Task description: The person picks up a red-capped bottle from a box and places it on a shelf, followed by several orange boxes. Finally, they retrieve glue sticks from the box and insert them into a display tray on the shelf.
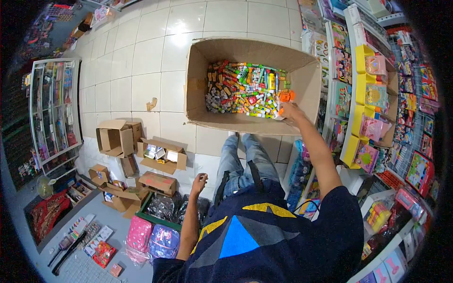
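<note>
A large cardboard box stands on the floor in front of my legs, its top open. Inside lies a heap of small coloured tubes and sticks, among them a yellow bottle. My right hand reaches into the box's right side, fingers curled down by an orange item and the heap. What is between those fingers is too small to make out. Beside my left thigh hangs my left hand, fingers loosely bent and apart, with nothing seen in it.
Smaller cardboard boxes stand on the floor to the left, near a green crate of dark plastic bags. Pink and blue backpacks lie below. Packed shelves line the right side. A glass display case stands far left.
</note>
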Available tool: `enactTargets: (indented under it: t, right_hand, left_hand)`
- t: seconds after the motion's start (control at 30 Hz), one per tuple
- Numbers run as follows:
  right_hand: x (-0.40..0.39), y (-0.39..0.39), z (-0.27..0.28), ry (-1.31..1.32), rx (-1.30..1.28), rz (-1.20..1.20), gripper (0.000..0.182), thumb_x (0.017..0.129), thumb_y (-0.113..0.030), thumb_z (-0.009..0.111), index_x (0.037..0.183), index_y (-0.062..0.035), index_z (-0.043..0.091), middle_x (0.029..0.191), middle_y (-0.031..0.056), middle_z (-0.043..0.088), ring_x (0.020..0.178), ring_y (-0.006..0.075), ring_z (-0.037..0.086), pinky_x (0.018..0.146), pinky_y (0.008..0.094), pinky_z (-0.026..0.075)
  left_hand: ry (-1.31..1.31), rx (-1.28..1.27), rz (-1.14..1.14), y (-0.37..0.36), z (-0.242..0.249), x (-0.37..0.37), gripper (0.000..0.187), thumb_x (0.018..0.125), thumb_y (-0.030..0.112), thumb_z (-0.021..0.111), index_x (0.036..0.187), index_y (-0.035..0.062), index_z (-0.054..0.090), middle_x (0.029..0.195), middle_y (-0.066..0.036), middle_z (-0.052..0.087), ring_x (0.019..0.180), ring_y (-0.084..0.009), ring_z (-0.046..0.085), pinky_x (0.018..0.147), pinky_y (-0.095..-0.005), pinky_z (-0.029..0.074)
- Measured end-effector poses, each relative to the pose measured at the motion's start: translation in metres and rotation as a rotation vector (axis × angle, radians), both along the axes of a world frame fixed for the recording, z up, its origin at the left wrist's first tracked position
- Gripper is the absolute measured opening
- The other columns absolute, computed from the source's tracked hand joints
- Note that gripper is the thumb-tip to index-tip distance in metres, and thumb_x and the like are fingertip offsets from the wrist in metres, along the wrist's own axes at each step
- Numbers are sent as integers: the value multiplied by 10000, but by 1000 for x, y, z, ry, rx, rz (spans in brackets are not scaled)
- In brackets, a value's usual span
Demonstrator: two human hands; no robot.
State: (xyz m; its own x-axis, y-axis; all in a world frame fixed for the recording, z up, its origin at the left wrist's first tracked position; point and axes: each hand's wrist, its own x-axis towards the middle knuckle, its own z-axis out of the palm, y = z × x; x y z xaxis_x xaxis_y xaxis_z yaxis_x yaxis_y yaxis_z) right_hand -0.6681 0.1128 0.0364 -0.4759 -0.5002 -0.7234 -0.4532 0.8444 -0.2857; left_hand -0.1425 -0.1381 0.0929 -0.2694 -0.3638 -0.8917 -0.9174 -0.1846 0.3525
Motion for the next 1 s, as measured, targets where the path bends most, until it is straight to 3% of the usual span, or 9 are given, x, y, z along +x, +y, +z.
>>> enactTargets:
  t: [0.13,0.23,0.33,0.37,0.5,0.7,0.8,0.93,1.0]
  right_hand:
    - [-14,-9,31,26,-124,77,395,691,-277,697,1042,-103,651,942,168,665,906,316,639,806,402,496]
    - [-15,-3,59,105,-470,-71,371,708,-286,711,1014,-85,650,876,166,662,832,290,646,735,385,499]
    - [-10,-2,99,-39,-659,-244,339,726,-259,724,983,-54,641,823,138,655,740,226,633,671,341,487]
    - [-6,-2,103,-15,-708,-266,288,754,-182,712,986,-32,631,784,92,643,698,142,593,651,295,472]
    - [17,-6,135,-68,-892,-433,293,769,-154,723,1014,-25,630,780,37,632,714,91,561,652,264,468]
    - [60,-19,208,-86,-942,-468,335,789,-183,720,1063,-22,615,813,29,636,733,82,564,670,253,471]
    - [84,-24,237,-57,-1031,-438,377,797,-192,718,1115,-36,593,869,28,633,755,79,559,663,240,462]
    - [113,-13,264,-50,-1001,-437,409,816,-269,699,1135,-38,589,914,65,636,835,113,578,731,273,468]
    - [128,-6,258,52,-1017,-488,431,827,-315,685,1143,-40,587,942,84,640,867,128,578,766,284,465]
  left_hand:
    - [237,-199,-29,-13,13,-26,325,931,305,538,1083,21,578,919,-119,652,774,-176,619,674,-299,498]
    - [508,-421,21,-20,50,-75,245,951,217,497,1047,12,592,836,-98,643,761,-160,617,683,-296,494]
    - [657,-471,-48,-30,85,-128,233,955,204,492,1039,12,592,820,-82,637,736,-149,606,680,-292,486]
    - [678,-490,-86,-33,96,-145,199,928,142,532,1071,17,593,847,-83,628,757,-161,592,698,-300,475]
    - [963,-844,-359,-29,151,-218,346,830,28,624,1172,31,571,919,-119,596,861,-239,562,792,-334,450]
    - [1148,-768,-784,-13,213,-307,583,802,237,700,1294,37,457,1243,-194,488,1149,-324,475,962,-417,381]
    - [1184,-459,-965,-11,191,-327,697,790,326,710,1326,12,393,1362,-214,391,1272,-350,373,1022,-439,332]
    - [921,-53,-1018,12,200,-327,706,819,345,690,1331,-16,364,1301,-243,448,1202,-348,462,971,-402,390]
    - [1041,-34,-994,21,182,-322,620,855,295,662,1318,-14,388,1173,-200,542,1052,-272,562,876,-370,455]
